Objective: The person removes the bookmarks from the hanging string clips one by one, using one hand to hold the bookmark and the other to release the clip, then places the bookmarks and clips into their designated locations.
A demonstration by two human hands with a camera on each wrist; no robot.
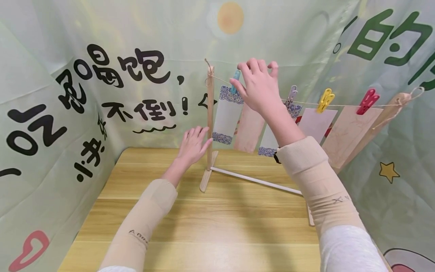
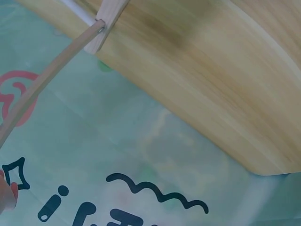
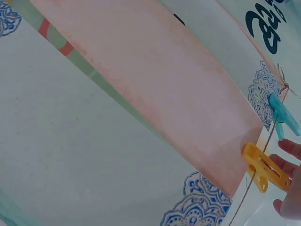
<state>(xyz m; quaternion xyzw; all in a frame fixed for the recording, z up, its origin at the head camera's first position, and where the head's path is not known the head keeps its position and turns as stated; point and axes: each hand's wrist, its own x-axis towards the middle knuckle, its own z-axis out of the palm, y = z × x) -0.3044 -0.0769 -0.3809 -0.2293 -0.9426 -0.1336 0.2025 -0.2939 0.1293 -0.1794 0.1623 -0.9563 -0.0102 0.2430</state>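
Note:
My right hand is raised at the string with fingers spread and bent, gripping nothing. In the right wrist view its fingertips lie right beside an orange-yellow clothespin that clips a pink card to the string. A light-blue clothespin holds a blue-patterned card just left of that hand. Lower down, my left hand has its fingers loosely extended beside the left wooden post. Only fingertips of it show in the left wrist view.
Further right on the string hang a purple clothespin, a yellow clothespin and a red clothespin, each with a card. A white rod joins the stand's feet on the wooden table. Printed cloth surrounds it.

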